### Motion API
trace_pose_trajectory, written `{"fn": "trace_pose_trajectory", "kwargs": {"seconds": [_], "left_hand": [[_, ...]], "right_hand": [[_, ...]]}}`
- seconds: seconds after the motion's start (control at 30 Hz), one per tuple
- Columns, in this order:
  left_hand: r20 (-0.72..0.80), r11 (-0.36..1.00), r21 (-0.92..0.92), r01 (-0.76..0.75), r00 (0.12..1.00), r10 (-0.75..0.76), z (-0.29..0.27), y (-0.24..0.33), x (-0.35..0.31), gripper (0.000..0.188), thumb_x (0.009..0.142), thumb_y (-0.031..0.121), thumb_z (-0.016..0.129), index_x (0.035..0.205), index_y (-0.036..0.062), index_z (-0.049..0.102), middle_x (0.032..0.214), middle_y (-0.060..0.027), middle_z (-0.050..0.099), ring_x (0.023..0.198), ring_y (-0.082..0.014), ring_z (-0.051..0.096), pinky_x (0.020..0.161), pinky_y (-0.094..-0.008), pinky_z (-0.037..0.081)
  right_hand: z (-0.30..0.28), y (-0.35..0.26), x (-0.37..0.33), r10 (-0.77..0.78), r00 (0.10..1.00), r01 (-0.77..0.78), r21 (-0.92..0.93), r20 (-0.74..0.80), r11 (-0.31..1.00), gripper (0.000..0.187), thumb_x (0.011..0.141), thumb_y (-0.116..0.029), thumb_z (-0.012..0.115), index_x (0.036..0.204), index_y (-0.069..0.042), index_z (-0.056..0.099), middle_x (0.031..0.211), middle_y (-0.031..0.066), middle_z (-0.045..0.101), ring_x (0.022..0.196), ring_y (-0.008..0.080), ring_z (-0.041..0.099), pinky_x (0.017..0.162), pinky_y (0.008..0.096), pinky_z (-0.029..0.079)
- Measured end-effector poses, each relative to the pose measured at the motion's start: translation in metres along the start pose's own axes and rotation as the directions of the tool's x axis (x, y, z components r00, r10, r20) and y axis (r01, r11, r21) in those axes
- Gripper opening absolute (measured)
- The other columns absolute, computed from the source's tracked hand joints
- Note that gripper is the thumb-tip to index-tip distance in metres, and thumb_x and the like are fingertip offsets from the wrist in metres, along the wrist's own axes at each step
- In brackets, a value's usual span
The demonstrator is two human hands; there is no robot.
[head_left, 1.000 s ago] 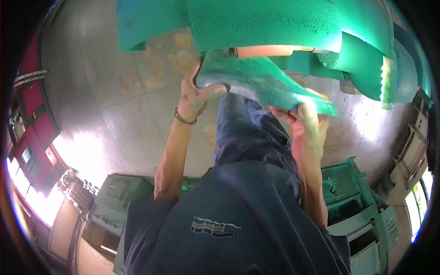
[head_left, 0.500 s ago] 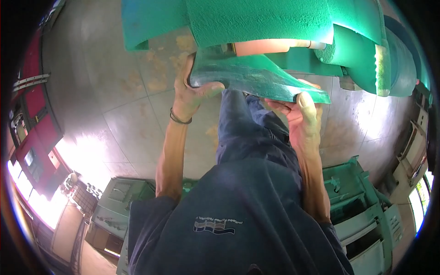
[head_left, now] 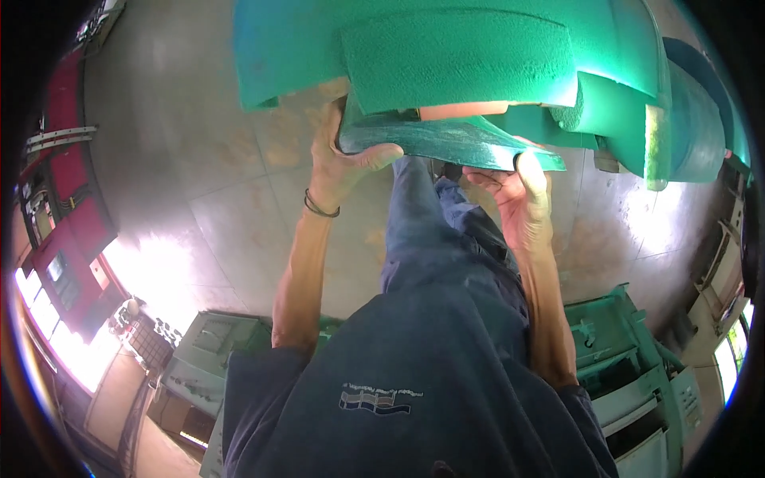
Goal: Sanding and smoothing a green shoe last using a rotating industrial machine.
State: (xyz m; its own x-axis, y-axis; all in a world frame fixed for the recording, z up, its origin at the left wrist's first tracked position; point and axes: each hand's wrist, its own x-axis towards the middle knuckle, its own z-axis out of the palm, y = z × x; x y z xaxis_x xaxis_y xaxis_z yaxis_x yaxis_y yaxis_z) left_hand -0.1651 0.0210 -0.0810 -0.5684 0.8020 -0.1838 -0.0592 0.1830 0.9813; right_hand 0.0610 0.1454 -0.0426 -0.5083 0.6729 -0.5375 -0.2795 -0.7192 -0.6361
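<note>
A wide, curved plate (head_left: 430, 140) with a greyish streaked near edge spans both my hands, its surface tinted green. My left hand (head_left: 339, 163) grips the plate's left end, thumb along the near edge and fingers hidden behind it. At the tapering right end, my right hand (head_left: 522, 195) pinches it with the thumb on top and fingers underneath. The far side of the plate sits below the front of a green machine housing (head_left: 458, 60), close to an orange-pink roller (head_left: 462, 110). Whether plate and roller touch, I cannot tell.
Green metal cabinets (head_left: 613, 342) stand behind me on the right, and another green cabinet (head_left: 223, 342) on the left. A red structure (head_left: 76, 191) lines the far left. Rounded green machine parts (head_left: 610, 107) extend to the right over the tiled floor (head_left: 223, 215).
The machine housing sits lower in the picture, covering more of the roller. The plate shows its streaked edge more flatly, and its right end has shifted slightly left. Both hands keep their grip.
</note>
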Motion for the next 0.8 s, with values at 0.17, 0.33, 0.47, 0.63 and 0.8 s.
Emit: {"fn": "trace_pose_trajectory", "kwargs": {"seconds": [0.17,0.33,0.47,0.63,0.8], "left_hand": [[-0.004,1.000,-0.018,0.001,1.000,-0.001,-0.001,0.004,-0.017,0.091,0.060,0.036,0.096,0.131,-0.0011,0.053,0.120,-0.0081,0.060,0.109,-0.0178,0.059,0.094,-0.0337,0.048],[0.018,0.995,0.096,0.007,1.000,-0.009,-0.002,-0.003,-0.030,0.098,0.056,0.042,0.096,0.133,-0.0011,0.052,0.120,-0.0082,0.061,0.109,-0.0198,0.059,0.095,-0.0348,0.048],[0.048,0.988,-0.096,0.119,0.992,-0.115,-0.007,-0.019,-0.019,0.092,0.065,0.033,0.093,0.136,-0.0039,0.049,0.124,-0.0089,0.059,0.111,-0.0191,0.058,0.094,-0.0333,0.048],[0.075,0.940,-0.313,0.134,0.990,-0.116,0.002,-0.021,0.002,0.081,0.068,0.028,0.091,0.131,-0.0059,0.053,0.120,-0.0099,0.063,0.106,-0.0183,0.061,0.094,-0.0331,0.050],[0.164,0.965,-0.219,0.147,0.980,-0.112,0.001,-0.025,-0.014,0.090,0.067,0.028,0.092,0.138,-0.0069,0.047,0.125,-0.0070,0.060,0.113,-0.0189,0.058,0.100,-0.0334,0.046]], "right_hand": [[0.010,-0.010,-0.022,0.002,0.999,-0.006,-0.082,-0.049,0.997,0.058,0.086,-0.016,0.074,0.130,0.000,0.040,0.116,0.0199,0.061,0.098,0.0315,0.068,0.081,0.0448,0.060],[0.022,-0.015,-0.050,-0.042,0.986,0.008,-0.205,-0.161,0.979,0.064,0.084,-0.017,0.075,0.134,-0.001,0.037,0.123,0.0189,0.056,0.108,0.0288,0.063,0.085,0.0455,0.057],[0.036,-0.011,-0.020,-0.060,0.975,0.019,-0.190,-0.214,0.982,0.069,0.077,-0.002,0.080,0.130,0.000,0.036,0.112,0.0182,0.060,0.097,0.0248,0.066,0.083,0.0415,0.058],[0.033,-0.012,0.003,-0.090,0.982,0.048,-0.242,-0.169,0.969,0.072,0.073,0.001,0.083,0.126,0.002,0.034,0.106,0.0177,0.062,0.090,0.0230,0.067,0.083,0.0373,0.057],[0.042,-0.027,-0.025,-0.128,0.974,0.058,-0.341,-0.189,0.938,0.075,0.071,-0.001,0.084,0.127,0.001,0.034,0.112,0.0177,0.059,0.096,0.0225,0.066,0.083,0.0362,0.057]]}}
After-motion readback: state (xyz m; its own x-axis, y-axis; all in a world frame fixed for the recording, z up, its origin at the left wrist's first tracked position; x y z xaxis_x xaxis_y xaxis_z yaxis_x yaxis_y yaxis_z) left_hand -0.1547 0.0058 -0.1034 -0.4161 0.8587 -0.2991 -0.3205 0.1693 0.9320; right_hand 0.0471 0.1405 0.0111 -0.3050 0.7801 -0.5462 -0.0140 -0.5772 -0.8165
